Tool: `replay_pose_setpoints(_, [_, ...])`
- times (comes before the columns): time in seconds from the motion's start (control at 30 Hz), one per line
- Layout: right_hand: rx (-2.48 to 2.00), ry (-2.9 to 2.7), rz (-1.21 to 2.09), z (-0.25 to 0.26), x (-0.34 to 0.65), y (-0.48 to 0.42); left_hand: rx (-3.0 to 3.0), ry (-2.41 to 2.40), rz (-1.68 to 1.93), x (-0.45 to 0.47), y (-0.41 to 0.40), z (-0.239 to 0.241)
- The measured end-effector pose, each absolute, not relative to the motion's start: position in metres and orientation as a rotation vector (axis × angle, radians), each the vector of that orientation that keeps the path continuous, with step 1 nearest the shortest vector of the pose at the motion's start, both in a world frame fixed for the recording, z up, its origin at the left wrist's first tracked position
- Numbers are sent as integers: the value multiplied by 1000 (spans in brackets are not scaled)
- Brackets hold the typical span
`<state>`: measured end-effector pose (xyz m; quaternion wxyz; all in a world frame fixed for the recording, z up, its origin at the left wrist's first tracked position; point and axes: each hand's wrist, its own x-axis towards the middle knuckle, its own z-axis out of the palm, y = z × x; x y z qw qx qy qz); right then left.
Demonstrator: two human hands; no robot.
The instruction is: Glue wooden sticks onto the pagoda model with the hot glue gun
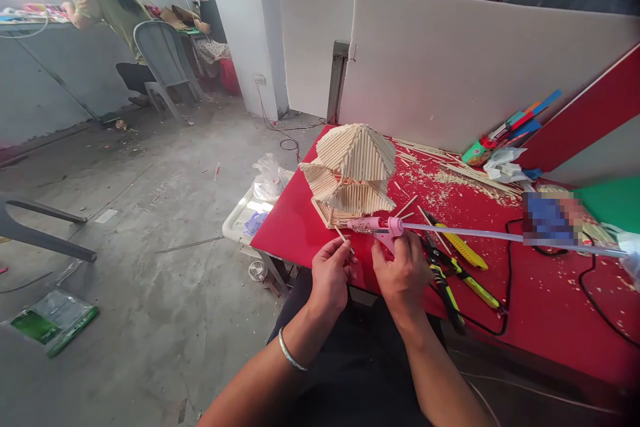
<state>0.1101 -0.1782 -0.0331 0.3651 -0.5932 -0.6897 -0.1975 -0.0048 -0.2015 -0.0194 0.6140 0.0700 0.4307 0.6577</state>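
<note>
Between the fingertips of my left hand (331, 273) is a thin wooden stick (341, 234), its far end by the base of a small pavilion model (356, 157). The model is built of pale sticks, with two tiers of roof, and stands at the red table's near left part. My right hand (403, 273) is wrapped round the handle of a pink hot glue gun (384, 229). Its nozzle points left, close to the stick and the model's base. A long translucent glue stick (465, 232) runs out of the gun's back to the right.
Pliers (447, 280) and a yellow utility knife (463, 248) lie right of my right hand, near a black cable (509, 273). Wood shavings (445, 180) and loose sticks litter the red table (555, 300). A white board (450, 67) stands behind. Other people sit farther off.
</note>
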Motion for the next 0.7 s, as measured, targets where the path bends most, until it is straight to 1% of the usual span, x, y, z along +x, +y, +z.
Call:
replay_pose_setpoints(0.27, [-1488,-1764,-611,-31,108,-177,160,989,1487,-6,-201,-18])
replay_pose_setpoints(0.7, [-1519,-1791,-532,-33,109,-177,142,976,1470,-6,-199,-19])
